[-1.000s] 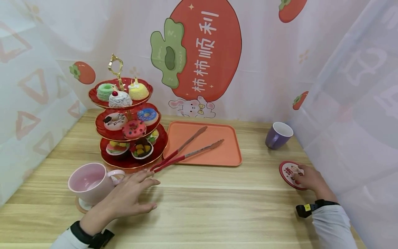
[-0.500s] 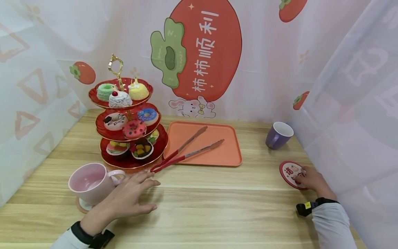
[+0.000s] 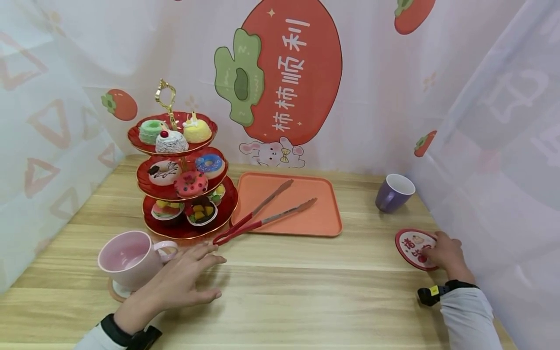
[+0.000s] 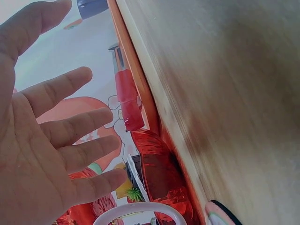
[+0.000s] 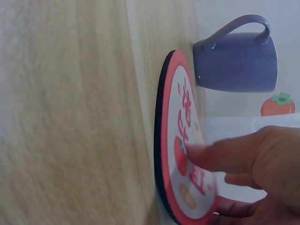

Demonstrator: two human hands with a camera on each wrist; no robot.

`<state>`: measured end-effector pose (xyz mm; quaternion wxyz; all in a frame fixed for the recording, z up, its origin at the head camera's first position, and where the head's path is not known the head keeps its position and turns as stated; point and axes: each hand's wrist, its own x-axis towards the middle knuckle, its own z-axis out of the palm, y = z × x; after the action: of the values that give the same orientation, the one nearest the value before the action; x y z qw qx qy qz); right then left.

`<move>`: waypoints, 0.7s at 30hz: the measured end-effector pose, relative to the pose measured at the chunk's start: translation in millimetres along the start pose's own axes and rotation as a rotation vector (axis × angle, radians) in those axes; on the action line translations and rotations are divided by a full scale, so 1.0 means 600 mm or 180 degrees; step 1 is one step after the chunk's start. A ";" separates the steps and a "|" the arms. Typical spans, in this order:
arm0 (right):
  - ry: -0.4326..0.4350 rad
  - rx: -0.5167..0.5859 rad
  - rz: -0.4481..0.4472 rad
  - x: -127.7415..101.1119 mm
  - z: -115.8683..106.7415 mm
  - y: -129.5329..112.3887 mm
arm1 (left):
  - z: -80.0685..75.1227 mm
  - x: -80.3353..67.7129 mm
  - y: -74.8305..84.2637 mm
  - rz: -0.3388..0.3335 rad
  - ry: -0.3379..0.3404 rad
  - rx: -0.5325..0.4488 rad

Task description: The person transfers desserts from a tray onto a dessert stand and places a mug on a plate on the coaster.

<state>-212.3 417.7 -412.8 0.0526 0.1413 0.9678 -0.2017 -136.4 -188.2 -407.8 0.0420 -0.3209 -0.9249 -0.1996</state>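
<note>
My left hand [image 3: 183, 282] lies spread beside the handle of a pink mug [image 3: 124, 257], holding nothing. In the left wrist view its fingers [image 4: 70, 129] are apart, with the mug handle [image 4: 140, 206] below them. At the right, my right hand [image 3: 447, 253] is at a round coaster [image 3: 411, 245] with a red rim, red lettering and a pale face. The thumb [image 5: 220, 152] touches the printed top, while the other fingers [image 5: 239, 206] are bent at the rim. Beyond the coaster stands a purple mug [image 5: 239, 61], its handle facing my side in the head view.
A three-tier red stand [image 3: 192, 233] bears toy cakes and donuts at the left. Red-handled tongs [image 3: 245, 228] lie spread across an orange tray [image 3: 330, 226]. A pale coaster [image 3: 114, 291] is under the pink mug. Printed cloth [image 3: 372, 97] walls the table's back and sides.
My right hand's fingers have drawn back toward the coaster's right edge, uncovering more of its print. The coaster and left hand stay put; the head view has shifted slightly.
</note>
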 end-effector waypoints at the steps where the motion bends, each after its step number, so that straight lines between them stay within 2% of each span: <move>1: 0.0073 -0.0013 0.0021 -0.001 0.001 0.001 | 0.001 0.000 0.000 -0.0004 -0.0007 -0.0001; 5: 0.0346 0.0062 0.0178 -0.001 0.003 0.002 | 0.001 0.001 0.001 -0.0005 -0.0019 0.0020; 8: 0.0470 0.0256 0.0260 -0.002 0.002 0.005 | 0.000 0.003 0.002 0.0000 -0.0024 0.0034; 16: 0.0358 0.0560 0.0262 -0.006 -0.004 0.019 | -0.001 0.007 0.004 0.0014 -0.0015 0.0069; 21: 0.0438 0.0646 0.0231 -0.010 0.001 0.025 | 0.000 0.008 0.003 0.0027 -0.0020 0.0089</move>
<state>-202.0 429.0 -418.3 -0.0213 0.1944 0.9380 -0.2863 -138.9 -184.0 -406.3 0.0444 -0.3248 -0.9264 -0.1854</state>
